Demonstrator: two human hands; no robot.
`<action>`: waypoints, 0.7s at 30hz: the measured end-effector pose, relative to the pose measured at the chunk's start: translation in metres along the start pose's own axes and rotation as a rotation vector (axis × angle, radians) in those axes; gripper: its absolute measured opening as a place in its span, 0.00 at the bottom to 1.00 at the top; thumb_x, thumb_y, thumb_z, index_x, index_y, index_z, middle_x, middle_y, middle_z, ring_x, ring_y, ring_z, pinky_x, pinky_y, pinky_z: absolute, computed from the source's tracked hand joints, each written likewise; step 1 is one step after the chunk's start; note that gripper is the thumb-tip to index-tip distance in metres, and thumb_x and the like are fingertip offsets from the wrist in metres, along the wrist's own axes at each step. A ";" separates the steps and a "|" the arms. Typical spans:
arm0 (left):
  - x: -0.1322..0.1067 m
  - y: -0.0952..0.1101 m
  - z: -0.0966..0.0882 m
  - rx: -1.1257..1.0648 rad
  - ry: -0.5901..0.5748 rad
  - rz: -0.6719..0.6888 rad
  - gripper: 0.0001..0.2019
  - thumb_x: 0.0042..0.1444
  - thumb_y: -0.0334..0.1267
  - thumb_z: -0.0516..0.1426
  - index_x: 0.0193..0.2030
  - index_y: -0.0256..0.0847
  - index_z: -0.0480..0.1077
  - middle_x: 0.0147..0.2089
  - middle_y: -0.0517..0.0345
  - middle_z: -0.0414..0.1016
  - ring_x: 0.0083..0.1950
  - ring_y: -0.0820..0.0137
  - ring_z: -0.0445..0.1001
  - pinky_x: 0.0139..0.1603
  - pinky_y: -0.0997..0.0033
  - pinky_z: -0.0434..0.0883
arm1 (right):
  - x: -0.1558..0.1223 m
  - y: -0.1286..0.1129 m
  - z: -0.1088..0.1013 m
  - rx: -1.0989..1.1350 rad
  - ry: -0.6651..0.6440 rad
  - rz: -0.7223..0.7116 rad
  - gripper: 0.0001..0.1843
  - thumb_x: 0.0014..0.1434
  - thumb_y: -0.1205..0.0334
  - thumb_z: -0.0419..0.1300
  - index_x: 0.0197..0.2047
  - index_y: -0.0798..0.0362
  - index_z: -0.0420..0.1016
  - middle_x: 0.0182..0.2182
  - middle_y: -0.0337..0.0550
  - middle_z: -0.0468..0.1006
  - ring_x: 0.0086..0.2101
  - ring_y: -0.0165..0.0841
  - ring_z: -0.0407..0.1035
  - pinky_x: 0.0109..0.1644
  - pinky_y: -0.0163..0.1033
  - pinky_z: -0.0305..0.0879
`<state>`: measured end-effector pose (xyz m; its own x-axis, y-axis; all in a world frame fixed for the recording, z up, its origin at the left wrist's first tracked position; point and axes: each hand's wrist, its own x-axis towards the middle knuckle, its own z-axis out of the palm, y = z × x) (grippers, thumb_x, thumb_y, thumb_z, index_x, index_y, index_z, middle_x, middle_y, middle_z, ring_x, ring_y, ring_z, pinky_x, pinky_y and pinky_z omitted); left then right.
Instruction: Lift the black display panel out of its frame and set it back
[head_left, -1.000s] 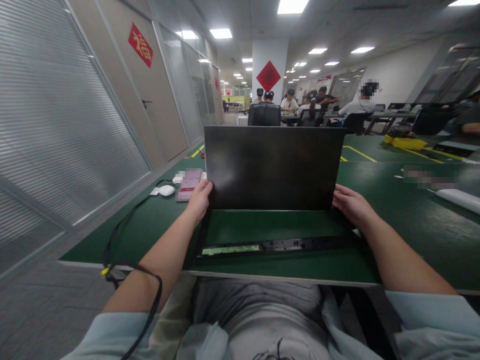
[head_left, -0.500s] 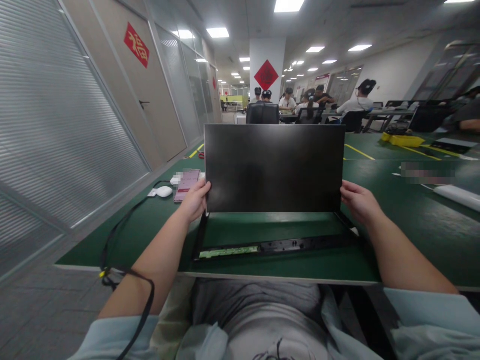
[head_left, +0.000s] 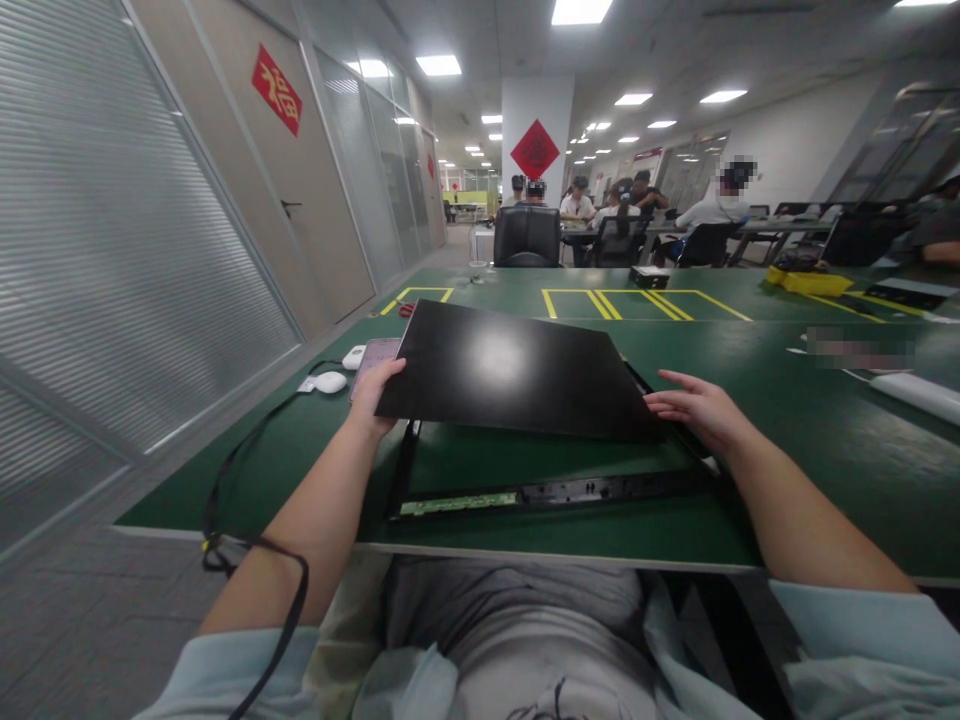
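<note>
A flat black display panel (head_left: 510,370) is tilted low over a black frame (head_left: 555,490) that lies on the green table (head_left: 787,400). My left hand (head_left: 373,392) grips the panel's near left corner. My right hand (head_left: 694,410) touches its near right edge with the fingers stretched out. The frame's near bar carries a narrow green circuit strip (head_left: 459,502).
A pink phone (head_left: 369,360) and a white mouse (head_left: 328,381) lie left of the panel. A black cable (head_left: 240,460) hangs off the table's left edge and loops around my left forearm. Yellow tape boxes (head_left: 600,300) mark the far table. A black office chair (head_left: 526,236) and several seated people are beyond.
The panel stood upright a second ago; now it has tipped back and down to nearly flat over the frame. My right hand's fingers have straightened along its edge.
</note>
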<state>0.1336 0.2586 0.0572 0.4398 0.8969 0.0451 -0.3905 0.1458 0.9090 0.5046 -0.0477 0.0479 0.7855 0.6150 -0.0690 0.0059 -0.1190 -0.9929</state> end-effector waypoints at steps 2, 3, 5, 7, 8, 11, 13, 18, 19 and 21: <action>0.002 0.000 -0.003 -0.011 0.011 -0.025 0.16 0.43 0.37 0.67 0.40 0.34 0.78 0.34 0.51 0.83 0.37 0.58 0.82 0.41 0.63 0.79 | -0.004 -0.005 0.002 -0.014 -0.022 0.046 0.29 0.54 0.74 0.63 0.60 0.59 0.71 0.30 0.51 0.84 0.28 0.35 0.79 0.31 0.34 0.76; 0.003 0.000 -0.004 -0.014 0.012 -0.034 0.16 0.42 0.37 0.67 0.40 0.34 0.78 0.33 0.51 0.83 0.37 0.59 0.82 0.40 0.64 0.79 | -0.006 -0.007 0.003 -0.021 -0.024 0.064 0.28 0.55 0.74 0.63 0.60 0.59 0.71 0.29 0.51 0.84 0.27 0.36 0.79 0.30 0.34 0.76; 0.005 -0.002 -0.005 -0.005 0.027 -0.027 0.16 0.42 0.37 0.67 0.39 0.34 0.78 0.33 0.52 0.83 0.35 0.60 0.82 0.39 0.64 0.78 | -0.008 -0.010 0.005 -0.029 -0.013 0.088 0.26 0.56 0.74 0.62 0.59 0.60 0.71 0.27 0.52 0.83 0.26 0.36 0.79 0.29 0.34 0.76; 0.006 -0.003 -0.006 0.007 0.044 -0.018 0.16 0.41 0.37 0.68 0.38 0.35 0.77 0.32 0.53 0.83 0.34 0.61 0.81 0.38 0.64 0.78 | -0.009 -0.011 0.006 -0.028 0.004 0.098 0.24 0.57 0.74 0.60 0.58 0.61 0.71 0.26 0.52 0.83 0.25 0.36 0.79 0.28 0.34 0.76; 0.007 -0.004 -0.007 0.009 0.053 -0.012 0.15 0.40 0.37 0.68 0.37 0.35 0.77 0.31 0.54 0.82 0.33 0.62 0.80 0.37 0.65 0.77 | -0.009 -0.011 0.006 -0.026 0.012 0.102 0.23 0.57 0.74 0.60 0.57 0.61 0.72 0.26 0.52 0.83 0.25 0.36 0.79 0.28 0.34 0.76; 0.009 -0.006 -0.007 0.003 0.073 0.004 0.13 0.39 0.36 0.69 0.34 0.35 0.77 0.28 0.56 0.81 0.30 0.65 0.79 0.35 0.67 0.76 | -0.009 -0.011 0.006 -0.024 0.017 0.107 0.19 0.58 0.74 0.60 0.53 0.60 0.72 0.25 0.53 0.82 0.24 0.36 0.79 0.27 0.34 0.76; 0.009 -0.006 -0.007 0.008 0.077 0.000 0.12 0.39 0.36 0.69 0.32 0.36 0.76 0.27 0.57 0.80 0.29 0.65 0.78 0.34 0.67 0.76 | -0.009 -0.010 0.005 -0.033 0.013 0.106 0.14 0.58 0.73 0.61 0.49 0.59 0.74 0.26 0.53 0.82 0.24 0.36 0.78 0.26 0.34 0.75; 0.008 -0.006 -0.005 0.008 0.054 -0.026 0.11 0.38 0.34 0.69 0.31 0.35 0.76 0.29 0.56 0.80 0.29 0.67 0.77 0.34 0.68 0.75 | -0.008 -0.009 0.004 -0.067 0.027 0.092 0.07 0.57 0.71 0.62 0.41 0.58 0.76 0.26 0.54 0.82 0.24 0.36 0.78 0.26 0.34 0.75; 0.007 -0.006 -0.004 0.008 0.048 -0.032 0.11 0.38 0.34 0.69 0.30 0.35 0.76 0.30 0.55 0.80 0.29 0.67 0.77 0.34 0.69 0.75 | -0.007 -0.009 0.004 -0.078 0.033 0.098 0.07 0.57 0.71 0.61 0.41 0.58 0.76 0.26 0.54 0.82 0.24 0.36 0.78 0.26 0.34 0.75; 0.006 -0.007 -0.003 0.013 0.041 -0.034 0.11 0.37 0.35 0.69 0.30 0.34 0.77 0.29 0.55 0.80 0.28 0.68 0.76 0.32 0.69 0.74 | -0.006 -0.009 0.002 -0.106 0.046 0.113 0.08 0.57 0.71 0.60 0.41 0.57 0.76 0.25 0.53 0.82 0.23 0.36 0.78 0.26 0.34 0.74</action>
<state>0.1364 0.2642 0.0503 0.4191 0.9079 -0.0028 -0.3655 0.1716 0.9148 0.4991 -0.0488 0.0567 0.8123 0.5570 -0.1729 -0.0207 -0.2688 -0.9630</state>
